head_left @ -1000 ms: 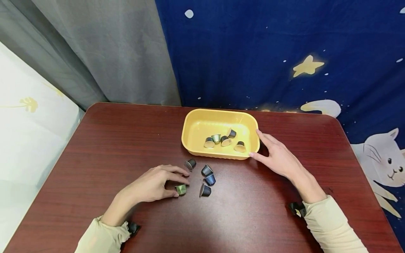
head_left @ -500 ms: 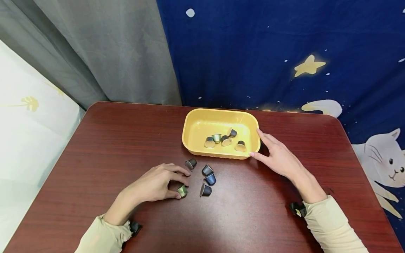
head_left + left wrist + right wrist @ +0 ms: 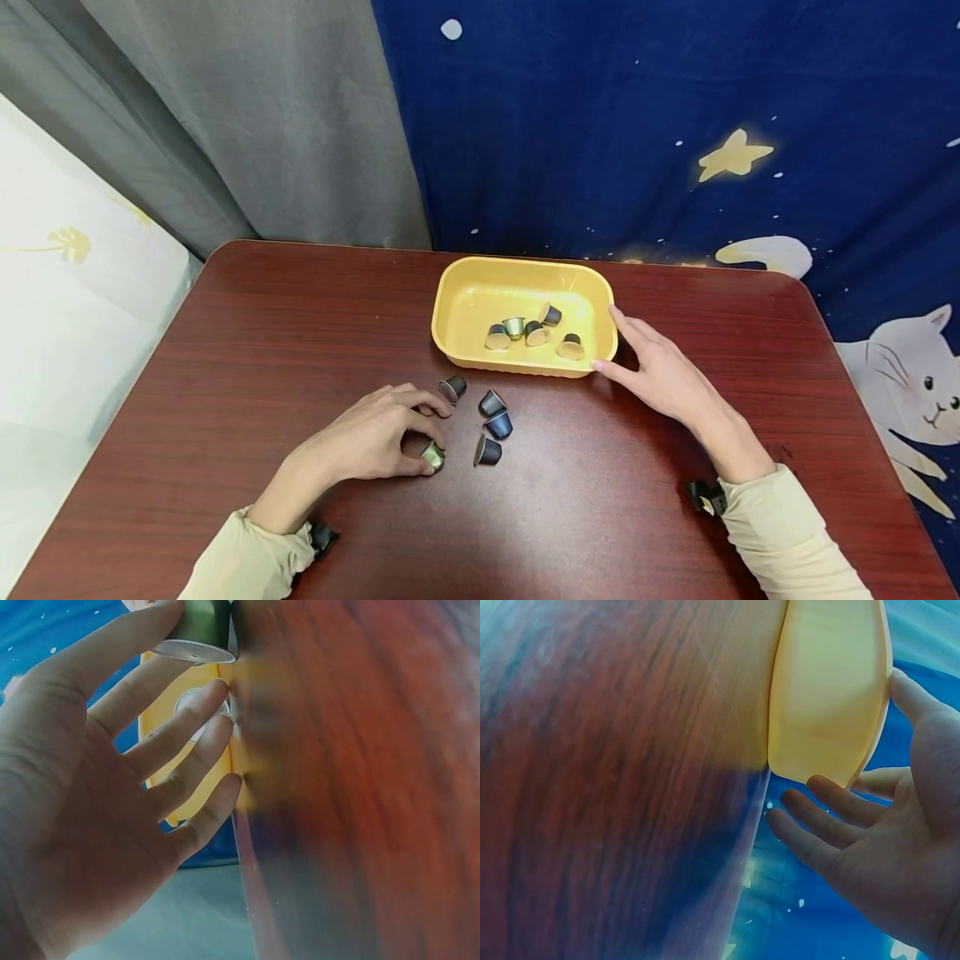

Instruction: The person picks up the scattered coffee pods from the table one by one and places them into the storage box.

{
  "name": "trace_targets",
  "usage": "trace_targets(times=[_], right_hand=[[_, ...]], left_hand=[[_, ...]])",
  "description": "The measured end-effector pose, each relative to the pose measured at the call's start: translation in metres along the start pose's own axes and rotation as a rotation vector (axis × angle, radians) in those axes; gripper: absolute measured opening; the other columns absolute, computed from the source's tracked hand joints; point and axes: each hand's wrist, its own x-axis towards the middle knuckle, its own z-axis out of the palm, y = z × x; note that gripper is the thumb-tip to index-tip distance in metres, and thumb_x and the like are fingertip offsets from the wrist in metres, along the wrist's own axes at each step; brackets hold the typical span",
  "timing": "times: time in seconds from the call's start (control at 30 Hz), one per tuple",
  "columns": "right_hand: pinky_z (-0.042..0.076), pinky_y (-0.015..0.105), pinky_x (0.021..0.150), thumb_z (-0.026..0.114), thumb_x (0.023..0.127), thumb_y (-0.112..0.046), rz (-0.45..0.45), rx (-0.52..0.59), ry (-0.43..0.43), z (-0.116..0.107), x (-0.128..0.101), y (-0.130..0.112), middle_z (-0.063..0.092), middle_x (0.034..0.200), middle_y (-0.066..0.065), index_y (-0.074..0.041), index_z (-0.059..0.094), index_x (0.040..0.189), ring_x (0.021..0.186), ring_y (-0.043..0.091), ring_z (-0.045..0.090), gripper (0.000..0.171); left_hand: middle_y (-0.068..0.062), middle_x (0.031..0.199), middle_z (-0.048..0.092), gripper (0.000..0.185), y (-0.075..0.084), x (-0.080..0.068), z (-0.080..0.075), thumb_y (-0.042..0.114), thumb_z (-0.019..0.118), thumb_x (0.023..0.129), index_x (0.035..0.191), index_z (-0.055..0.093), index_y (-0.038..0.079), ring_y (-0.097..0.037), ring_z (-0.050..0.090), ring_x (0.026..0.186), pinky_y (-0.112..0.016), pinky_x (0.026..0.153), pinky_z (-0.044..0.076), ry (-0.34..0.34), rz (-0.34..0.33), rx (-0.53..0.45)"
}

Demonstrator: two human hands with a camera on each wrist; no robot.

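**Five capsules in the tray, five on the table**

In the head view the left hand [image 3: 371,437] lay on the dark red table [image 3: 225,350], in the lower centre of the frame. Its thumb and fingers were curled around a green capsule [image 3: 432,455] and pinched it; the capsule seemed to be at the table surface, but I cannot tell if it was already lifted. The left wrist view showed the same capsule [image 3: 196,630] at the top of the frame, held between the thumb and the fingertips.

The right hand [image 3: 660,375] rested at the right end of the yellow tray [image 3: 450,287]. Its fingers were straight and apart, touching the rim of the tray, and it held nothing. In the right wrist view the same hand [image 3: 889,855] showed spread fingers beside the tray wall [image 3: 825,690].

Inside the tray lay five capsules [image 3: 532,332], close together in its lower half. Outside it, just right of the left hand, four dark capsules [image 3: 487,421] were on the table between that hand and the tray, near each other.

As I judge it, the work was about half done: five capsules were in the tray, one was in the grip, and four waited on the table.
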Motion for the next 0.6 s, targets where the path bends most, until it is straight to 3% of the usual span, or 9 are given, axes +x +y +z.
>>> trace_targets(times=[0.6], right_hand=[[0.033, 0.052, 0.111, 0.065, 0.091, -0.054, 0.017, 0.010, -0.017, 0.0007, -0.0009, 0.0000, 0.042, 0.151, 0.013, -0.014, 0.021, 0.160, 0.139, 0.030, 0.039, 0.091]], left_hand=[[0.014, 0.122, 0.061, 0.013, 0.0007, -0.0005, 0.0016, 0.039, 0.080, 0.080, 0.092, 0.077, 0.037, -0.010, 0.054, 0.109, -0.040, 0.095, 0.043, 0.022, 0.009, 0.020]])
